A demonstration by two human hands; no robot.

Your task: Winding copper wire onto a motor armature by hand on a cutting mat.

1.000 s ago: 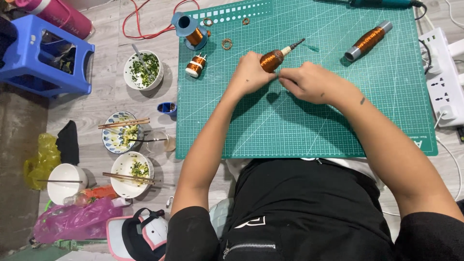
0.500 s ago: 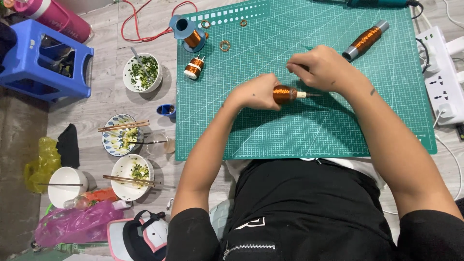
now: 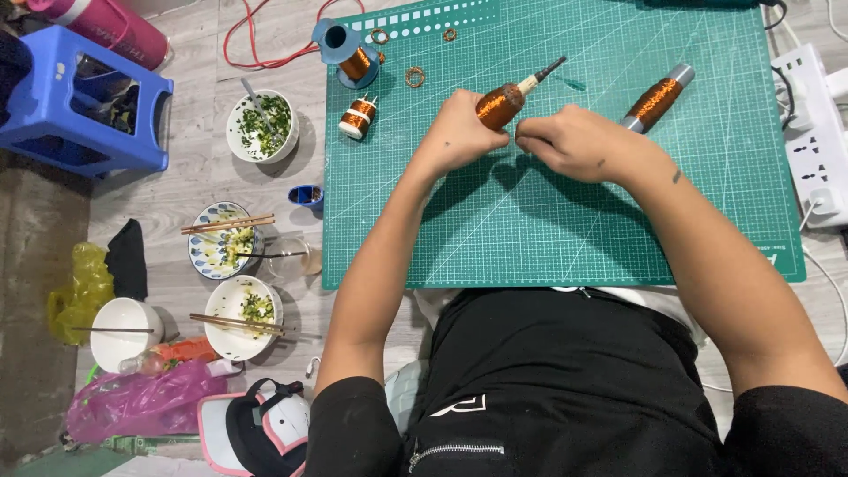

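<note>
The left hand (image 3: 459, 131) is gripping a copper-wire coil (image 3: 500, 105) wound on a pale spindle, holding it just above the green cutting mat (image 3: 565, 221). The right hand (image 3: 574, 141) is pinching at the coil's near end, fingers closed, probably on a fine strand too thin to see. The coil looks light and stiff, its thin winding easily snagged, so holding the wound body seems safest. Both forearms are reaching forward, wrists angled inward.
</note>
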